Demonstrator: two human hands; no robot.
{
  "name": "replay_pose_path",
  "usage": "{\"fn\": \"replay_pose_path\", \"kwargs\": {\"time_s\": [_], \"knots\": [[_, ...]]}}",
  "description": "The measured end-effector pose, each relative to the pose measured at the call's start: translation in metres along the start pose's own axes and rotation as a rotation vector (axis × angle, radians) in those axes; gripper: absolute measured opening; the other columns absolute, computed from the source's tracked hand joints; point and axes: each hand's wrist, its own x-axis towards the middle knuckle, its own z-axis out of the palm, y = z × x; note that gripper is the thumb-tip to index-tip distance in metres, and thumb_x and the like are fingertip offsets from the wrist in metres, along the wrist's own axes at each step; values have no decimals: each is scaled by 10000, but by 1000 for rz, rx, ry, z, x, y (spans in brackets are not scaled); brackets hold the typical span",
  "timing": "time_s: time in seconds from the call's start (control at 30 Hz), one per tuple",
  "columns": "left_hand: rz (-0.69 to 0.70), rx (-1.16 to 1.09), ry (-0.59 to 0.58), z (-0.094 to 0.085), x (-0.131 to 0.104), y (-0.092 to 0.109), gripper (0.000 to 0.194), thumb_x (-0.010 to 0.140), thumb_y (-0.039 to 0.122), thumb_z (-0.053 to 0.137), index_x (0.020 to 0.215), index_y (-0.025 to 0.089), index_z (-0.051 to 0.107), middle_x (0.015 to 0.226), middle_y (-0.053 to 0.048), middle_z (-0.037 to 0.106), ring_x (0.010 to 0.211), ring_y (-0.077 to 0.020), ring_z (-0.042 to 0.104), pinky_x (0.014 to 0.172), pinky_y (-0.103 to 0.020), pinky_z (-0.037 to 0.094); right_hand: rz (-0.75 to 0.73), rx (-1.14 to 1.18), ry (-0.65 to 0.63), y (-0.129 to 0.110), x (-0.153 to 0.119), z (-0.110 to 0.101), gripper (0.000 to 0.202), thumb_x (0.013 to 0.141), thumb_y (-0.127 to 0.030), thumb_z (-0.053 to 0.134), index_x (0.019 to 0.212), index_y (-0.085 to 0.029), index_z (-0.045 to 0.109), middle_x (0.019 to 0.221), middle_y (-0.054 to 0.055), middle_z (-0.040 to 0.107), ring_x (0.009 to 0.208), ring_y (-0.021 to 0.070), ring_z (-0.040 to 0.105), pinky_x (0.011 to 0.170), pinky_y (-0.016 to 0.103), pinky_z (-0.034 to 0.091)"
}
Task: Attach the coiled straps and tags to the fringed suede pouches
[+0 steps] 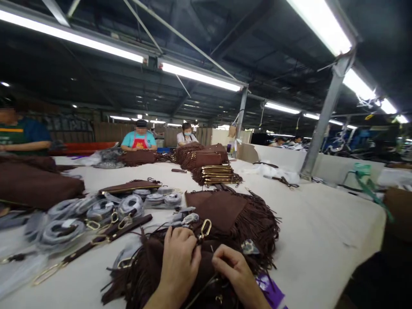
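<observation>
A dark brown fringed bag (pixel 146 262) lies in front of me, under both hands. My left hand (pixel 180 257) is closed on its upper edge, its fingers curled beside a gold oval clasp (pixel 205 229) that stands up from a short brown tab. Just to the right, my right hand (pixel 233 270) is pinched closed over the bag. A thin light sliver shows by its fingertips, too small to name. Behind my hands lies a second brown fringed bag piece (pixel 219 210). Beside my right wrist is a purple packet (pixel 270 289).
Wrapped coiled straps (pixel 62 231) and a brown strap with gold rings (pixel 106 236) lie to the left. Stacked brown pouches with gold zips (pixel 217 175) stand farther back. Several people work across the white table (pixel 322 223). A metal post (pixel 325 116) rises at right.
</observation>
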Motion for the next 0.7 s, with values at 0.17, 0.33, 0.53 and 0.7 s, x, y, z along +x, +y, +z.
{"fn": "replay_pose_path", "kwargs": {"time_s": [0.17, 0.33, 0.53, 0.7], "knots": [[90, 17, 63, 4, -2, 3, 182, 794, 91, 518, 698, 199, 629, 822, -8, 637, 892, -219, 542, 1061, -576, 251, 51, -67, -17, -10, 2, 3, 198, 737, -319, 570, 599, -190, 510, 581, -43, 420, 593, 145, 369, 555, 255, 289], [155, -8, 37, 10, -9, 6, 189, 792, 95, 514, 716, 215, 639, 805, 4, 636, 873, -205, 543, 1081, -567, 224, 30, -1, -23, -10, 3, 3, 198, 731, -318, 576, 601, -186, 505, 599, -39, 437, 603, 145, 376, 572, 250, 309], [51, -199, -121, 11, -13, 14, 300, 803, 102, 492, 945, 265, 701, 890, -17, 658, 937, -223, 546, 1045, -529, 275, -10, 27, 20, -6, 2, 3, 285, 785, -411, 632, 642, -175, 558, 642, -18, 503, 649, 164, 427, 622, 256, 369], [-201, -367, -153, 24, -8, 10, 264, 895, 271, 481, 762, 215, 703, 845, -38, 678, 882, -209, 569, 854, -356, 407, -39, -40, 20, 12, 3, 4, 393, 820, -521, 635, 633, -179, 583, 623, -17, 512, 626, 164, 453, 595, 247, 383]]}}
